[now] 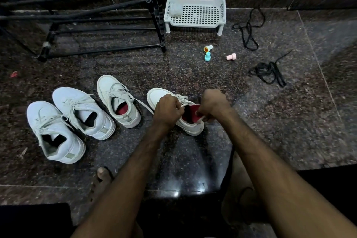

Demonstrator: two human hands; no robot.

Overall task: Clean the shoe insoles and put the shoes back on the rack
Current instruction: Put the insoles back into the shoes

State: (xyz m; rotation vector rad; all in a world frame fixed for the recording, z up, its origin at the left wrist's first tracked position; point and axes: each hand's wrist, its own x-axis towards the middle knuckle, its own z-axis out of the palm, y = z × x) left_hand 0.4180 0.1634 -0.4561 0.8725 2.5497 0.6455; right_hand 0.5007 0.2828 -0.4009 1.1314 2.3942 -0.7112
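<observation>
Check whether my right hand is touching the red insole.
Touching. The head view shows the right hand pinching the edge of the red insole sticking out of the white shoe.

Both forearms bare, extended from the near edge toward centre, converging. Left grip [168, 111] and right grip [213, 104]: knuckles up, fingers curled, each pinching the shoe [156, 95] opening.

Dark speckled floor [280, 121] carries four white shoes [56, 131] from nine o'clock to centre, rack [159, 25] at eleven, basket [195, 23] at twelve, laces [268, 72] at two.
</observation>
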